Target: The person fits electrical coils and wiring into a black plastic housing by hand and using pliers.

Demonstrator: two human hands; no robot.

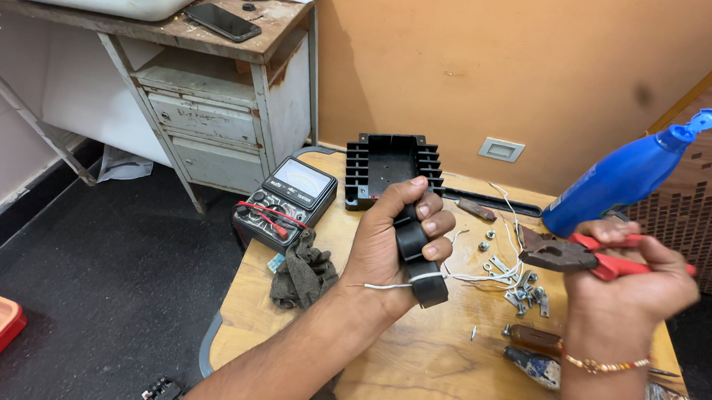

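Left hand (390, 242) wrapping around a black ring-shaped part (422, 260), fingers curled tight over its upper half, thumb side hiding much of it; holding it raised above the middle of the wooden counter (412, 365). Thin white wires (466, 275) trailing from the part toward the right, one end sticking out left of the wrist. Right hand (632, 283) closing round the red handles of pliers (572, 253), rusty jaws pointing left, appearing nearly shut; whether gripping anything, not discernible. Hovering over the counter's right edge. Small screws and metal bits (522, 290) lying scattered below the pliers, too small for sorting out. Black finned housing (390, 169) sitting at the far edge, analogue meter (291, 197) overhanging the far-left corner, dark rag (303, 274) near the left edge. Blue bottle (625, 178) leaning at the far-right. Screwdriver handles (535, 341) partly disappearing behind the right wrist.
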